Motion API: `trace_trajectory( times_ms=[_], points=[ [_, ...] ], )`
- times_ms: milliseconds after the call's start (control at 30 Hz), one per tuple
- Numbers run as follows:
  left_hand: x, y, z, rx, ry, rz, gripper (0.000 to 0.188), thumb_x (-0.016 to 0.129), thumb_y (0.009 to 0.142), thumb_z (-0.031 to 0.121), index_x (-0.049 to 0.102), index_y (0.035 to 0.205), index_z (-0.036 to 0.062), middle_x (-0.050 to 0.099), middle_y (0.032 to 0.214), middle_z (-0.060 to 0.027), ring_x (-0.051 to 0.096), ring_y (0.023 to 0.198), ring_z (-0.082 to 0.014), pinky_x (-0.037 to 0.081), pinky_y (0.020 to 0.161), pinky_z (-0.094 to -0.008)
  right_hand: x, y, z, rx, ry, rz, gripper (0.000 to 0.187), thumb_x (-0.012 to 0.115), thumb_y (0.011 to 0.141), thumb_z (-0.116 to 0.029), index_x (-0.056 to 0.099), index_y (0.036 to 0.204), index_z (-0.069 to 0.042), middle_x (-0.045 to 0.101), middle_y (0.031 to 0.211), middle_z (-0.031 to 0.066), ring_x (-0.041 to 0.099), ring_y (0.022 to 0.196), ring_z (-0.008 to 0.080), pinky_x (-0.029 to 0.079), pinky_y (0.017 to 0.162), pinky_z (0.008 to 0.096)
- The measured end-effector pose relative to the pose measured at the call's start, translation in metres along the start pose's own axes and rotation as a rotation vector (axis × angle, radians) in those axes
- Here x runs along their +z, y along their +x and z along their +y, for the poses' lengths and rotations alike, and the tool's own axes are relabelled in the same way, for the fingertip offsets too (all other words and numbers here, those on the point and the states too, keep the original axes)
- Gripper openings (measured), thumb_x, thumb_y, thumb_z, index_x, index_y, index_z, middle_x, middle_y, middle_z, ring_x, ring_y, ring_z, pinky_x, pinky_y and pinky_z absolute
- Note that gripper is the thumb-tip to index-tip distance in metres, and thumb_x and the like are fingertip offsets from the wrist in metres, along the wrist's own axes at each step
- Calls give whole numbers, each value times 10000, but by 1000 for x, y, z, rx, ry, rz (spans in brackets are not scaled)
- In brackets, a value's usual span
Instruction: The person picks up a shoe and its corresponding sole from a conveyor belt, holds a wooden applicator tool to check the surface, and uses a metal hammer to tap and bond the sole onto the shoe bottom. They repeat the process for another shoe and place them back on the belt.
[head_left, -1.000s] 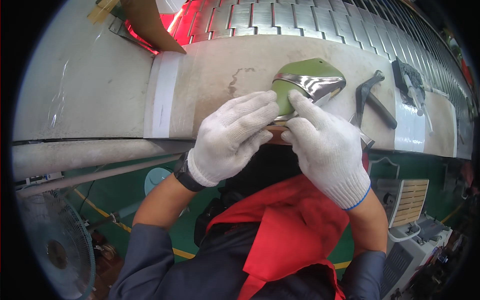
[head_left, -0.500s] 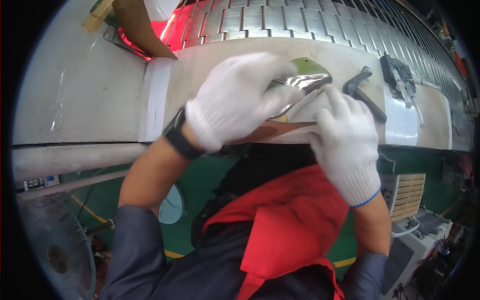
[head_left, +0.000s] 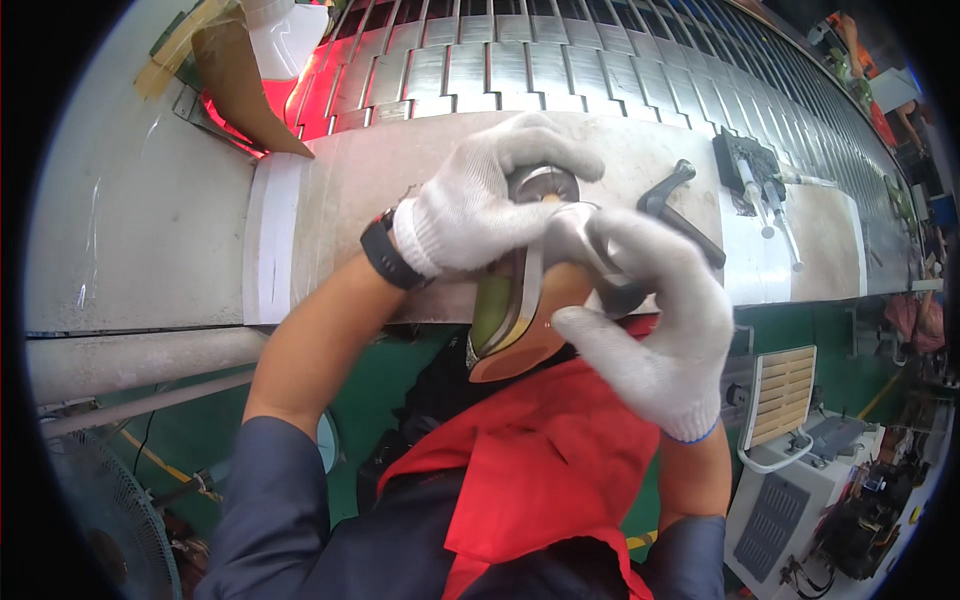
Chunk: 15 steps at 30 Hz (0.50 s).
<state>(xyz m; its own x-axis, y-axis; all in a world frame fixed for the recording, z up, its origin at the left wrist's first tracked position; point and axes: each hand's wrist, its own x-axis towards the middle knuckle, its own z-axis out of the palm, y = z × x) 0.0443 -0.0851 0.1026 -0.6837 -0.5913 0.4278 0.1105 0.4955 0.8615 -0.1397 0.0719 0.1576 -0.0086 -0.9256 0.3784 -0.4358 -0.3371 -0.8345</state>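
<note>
A shoe upper on a green shoe last (head_left: 490, 312) is tipped up at the table's near edge, above my apron. Its tan inner side (head_left: 535, 345) and shiny silver strip show, and a dark rounded end sticks out at the far side. My left hand (head_left: 480, 195), in a white knit glove, is closed round the far part of the shoe, thumb along it. On its right side my right hand (head_left: 660, 310), also gloved, bends round it, fingertips on a grey part and thumb by the tan edge. Motion blur hides the exact contact.
A hammer-like tool with a dark handle (head_left: 685, 220) lies right of my hands. Beyond it, thin white-handled tools (head_left: 755, 185) rest on a black block. A slatted metal conveyor (head_left: 500, 65) runs behind the table. Brown board (head_left: 235, 85) and red glow are at far left.
The shoe has been turned and drawn toward me, its green part now pointing down over the table edge. My right hand has moved closer to my left. The view has shifted slightly.
</note>
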Motion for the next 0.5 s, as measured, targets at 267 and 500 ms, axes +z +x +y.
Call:
trace_trajectory(
  times_ms=[267,500],
  points=[
    [1,-16,-9,-35,-139,125,861,212,1125,641,738,1200,-36,681,1202,-162,682,1085,-256,534,1011,-385,22,17,9,-425,-377,17,426,911,746,22,778,1147,-27,719,826,118,672,674,271,546,625,365],
    [0,-14,-9,-89,-58,95,1082,9,1058,763,755,1157,-15,676,1199,-172,656,1145,-284,483,1087,-414,27,24,25,-536,-446,-23,548,822,749,-76,710,1281,-6,729,893,66,710,718,246,522,617,369]
  ],
)
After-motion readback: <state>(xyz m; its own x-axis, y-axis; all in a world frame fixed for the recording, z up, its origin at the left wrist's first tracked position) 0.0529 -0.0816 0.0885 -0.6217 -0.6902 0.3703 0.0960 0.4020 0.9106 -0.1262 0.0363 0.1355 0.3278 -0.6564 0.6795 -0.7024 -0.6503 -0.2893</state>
